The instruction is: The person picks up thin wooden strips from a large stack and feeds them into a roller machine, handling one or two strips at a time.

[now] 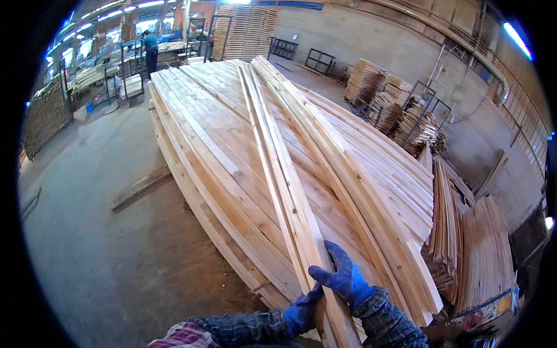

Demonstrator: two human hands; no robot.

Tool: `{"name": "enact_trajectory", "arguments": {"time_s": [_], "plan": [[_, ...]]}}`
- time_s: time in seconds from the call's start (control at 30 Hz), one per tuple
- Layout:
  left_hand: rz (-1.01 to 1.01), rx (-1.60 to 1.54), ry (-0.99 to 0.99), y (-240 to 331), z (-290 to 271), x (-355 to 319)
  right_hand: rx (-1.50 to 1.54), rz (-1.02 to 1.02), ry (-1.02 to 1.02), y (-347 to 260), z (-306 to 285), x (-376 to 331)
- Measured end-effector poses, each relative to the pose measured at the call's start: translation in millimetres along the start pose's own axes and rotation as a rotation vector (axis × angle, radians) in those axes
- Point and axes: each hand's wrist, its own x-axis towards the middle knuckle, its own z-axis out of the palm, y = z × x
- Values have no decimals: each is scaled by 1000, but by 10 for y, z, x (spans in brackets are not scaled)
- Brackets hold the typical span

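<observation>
A big stack of long pale wooden planks (220,133) stretches away from me. One narrow plank (278,174) lies on top, running from the near end to the far end of the stack. Both my hands wear blue gloves and grip the near end of that plank. My left hand (301,310) holds it from the left side and below. My right hand (343,277) wraps over its right edge with fingers on top.
Concrete floor (98,232) lies to the left with a loose board (139,187) on it. More plank piles (464,243) and bundles (400,104) stand on the right by metal racks. A person (151,52) stands far back left near workbenches.
</observation>
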Motion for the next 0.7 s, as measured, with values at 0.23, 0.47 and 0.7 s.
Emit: {"name": "enact_trajectory", "arguments": {"time_s": [0.23, 0.47, 0.7], "plan": [[-549, -622, 12, -727, -145, -81, 534, 27, 15, 220, 94, 414], [-380, -208, -274, -231, 52, -403, 978, 409, -415, 273, 44, 352], [-571, -145, -243, 81, -43, -285, -208, 5, -67, 385, -513, -224]]}}
